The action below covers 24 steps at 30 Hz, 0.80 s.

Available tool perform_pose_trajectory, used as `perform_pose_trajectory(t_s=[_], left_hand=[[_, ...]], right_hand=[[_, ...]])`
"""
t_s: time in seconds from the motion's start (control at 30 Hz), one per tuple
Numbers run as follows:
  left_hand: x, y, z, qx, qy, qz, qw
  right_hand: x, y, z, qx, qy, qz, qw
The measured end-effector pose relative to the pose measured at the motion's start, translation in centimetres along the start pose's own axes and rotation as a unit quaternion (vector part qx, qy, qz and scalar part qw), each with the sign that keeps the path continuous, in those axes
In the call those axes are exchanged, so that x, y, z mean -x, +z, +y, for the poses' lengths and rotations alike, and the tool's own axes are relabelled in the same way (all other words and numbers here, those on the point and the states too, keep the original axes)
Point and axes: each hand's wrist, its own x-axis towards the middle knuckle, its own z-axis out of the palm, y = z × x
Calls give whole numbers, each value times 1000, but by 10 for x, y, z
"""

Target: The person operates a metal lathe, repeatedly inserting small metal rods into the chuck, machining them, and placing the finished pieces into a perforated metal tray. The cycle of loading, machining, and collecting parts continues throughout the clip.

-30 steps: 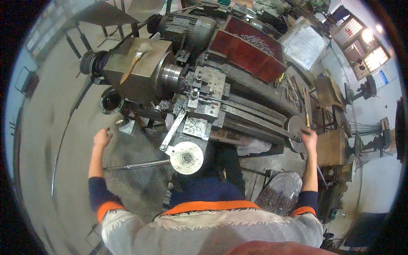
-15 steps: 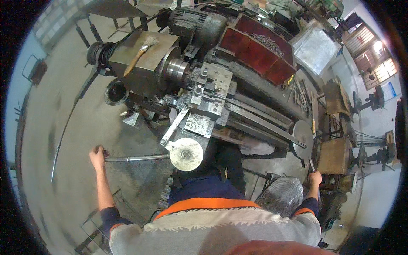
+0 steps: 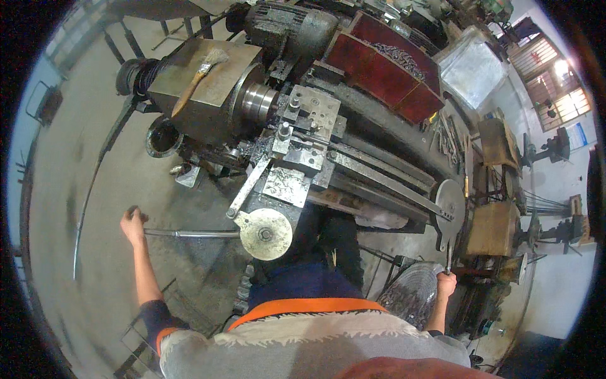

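A small metal lathe stands in front of me, with a shiny chuck and a greasy tool slide. From a pale round disc at its near side a long steel lever reaches left. My left hand is closed round the lever's outer end. At the right end of the bed sits a grey handwheel with a short handle pointing toward me. My right hand is closed on that handle; its fingers partly hide the grip. A flat link bar joins the pale disc and the slide.
A wood-handled brush lies on the headstock. Behind the bed stands a dark red box of small metal pieces, near a motor. Hand tools lie at right. A dark mesh-like bundle is beside my right hand.
The handwheel's handle has swung leftward and nearer to me, and my right hand has moved with it. My left hand, still on the lever, appears slightly farther left; the view has also shifted a little.
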Motion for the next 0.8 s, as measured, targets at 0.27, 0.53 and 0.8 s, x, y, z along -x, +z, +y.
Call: perform_pose_trajectory(t_s=[0.27, 0.53, 0.8], left_hand=[[-6, 4, 6, -16, 22, -5, 1000], [-18, 2, -11, -6, 32, 10, 999], [-16, 17, -22, -89, -10, 116, 989]], right_hand=[[4, -7, -7, -18, 28, -22, 999], [14, -12, -24, 5, 33, -13, 999], [-51, 17, 19, 110, -40, 80, 990]])
